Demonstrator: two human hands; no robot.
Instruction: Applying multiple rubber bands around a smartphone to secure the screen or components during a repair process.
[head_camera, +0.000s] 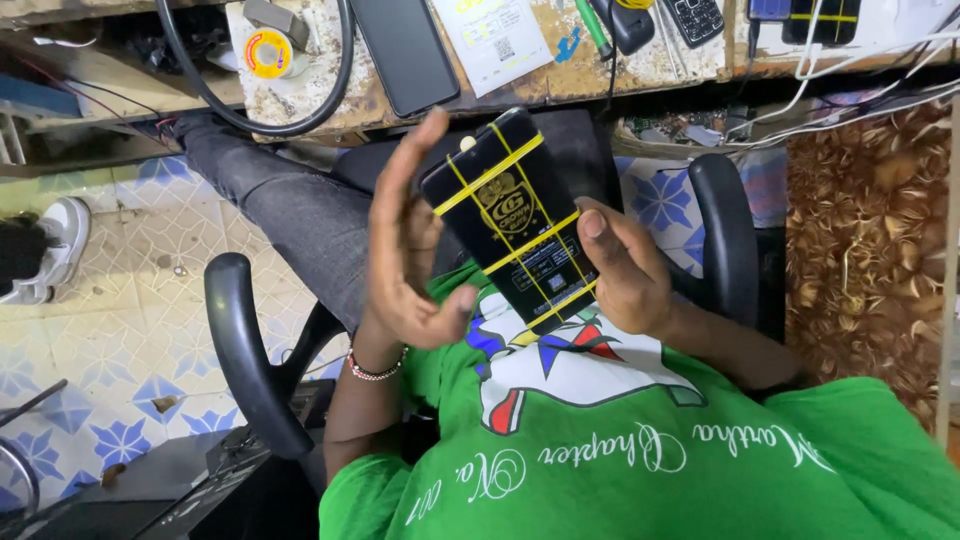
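A black phone (510, 215) wrapped in several yellow rubber bands is tilted above my lap, in front of my green shirt. My right hand (625, 270) grips its lower right edge, thumb pressed on the face. My left hand (405, 245), with a beaded bracelet at the wrist, stands upright along the phone's left edge. Its fingers are straight and apart, the palm faces the phone, and its thumb is near the lower corner. I cannot tell whether the palm touches the phone.
A worn wooden bench (330, 85) runs along the top, carrying a dark slab phone (405, 50), a solder spool (268, 52), a white card (495, 40), a keypad phone (695, 18) and cables. Black chair armrests (245, 350) (725, 230) flank me. Blue-patterned floor tiles (110, 300) lie to the left.
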